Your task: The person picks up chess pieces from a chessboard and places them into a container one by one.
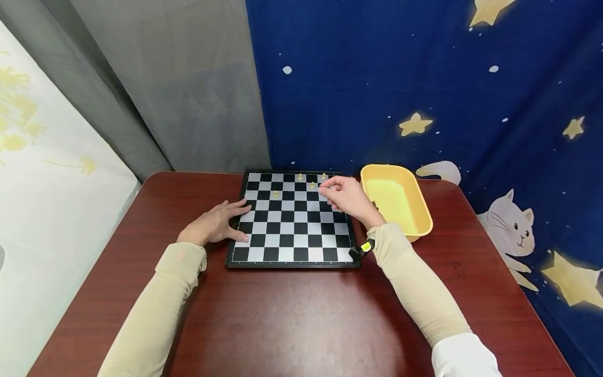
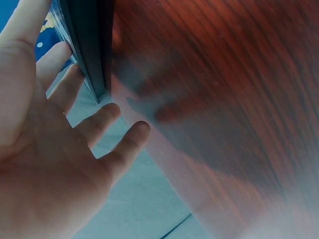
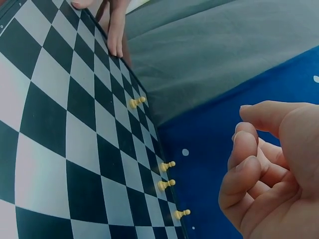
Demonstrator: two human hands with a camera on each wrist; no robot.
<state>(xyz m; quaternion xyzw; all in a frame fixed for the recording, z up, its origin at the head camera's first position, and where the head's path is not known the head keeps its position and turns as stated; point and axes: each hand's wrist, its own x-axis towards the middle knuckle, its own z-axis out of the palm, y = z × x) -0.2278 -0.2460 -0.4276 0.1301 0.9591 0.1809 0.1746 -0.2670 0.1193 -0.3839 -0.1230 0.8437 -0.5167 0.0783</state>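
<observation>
A black-and-white chessboard (image 1: 294,228) lies on the table with several small yellow pawns standing on it. One pawn (image 1: 275,193) is left of the others; another pawn (image 1: 312,185) stands close to my right hand (image 1: 348,198). That hand hovers over the board's far right, thumb and index tips close together, the other fingers curled. No piece shows between its fingertips in the right wrist view (image 3: 269,164). My left hand (image 1: 214,222) has its fingers spread at the board's left edge, fingertips over the outer squares.
A yellow plastic basin (image 1: 393,196) stands right of the board; small dark items (image 1: 374,204) show at its near-left side, partly hidden by my right hand. The brown table (image 1: 292,314) extends toward me. Grey and blue curtains hang behind it.
</observation>
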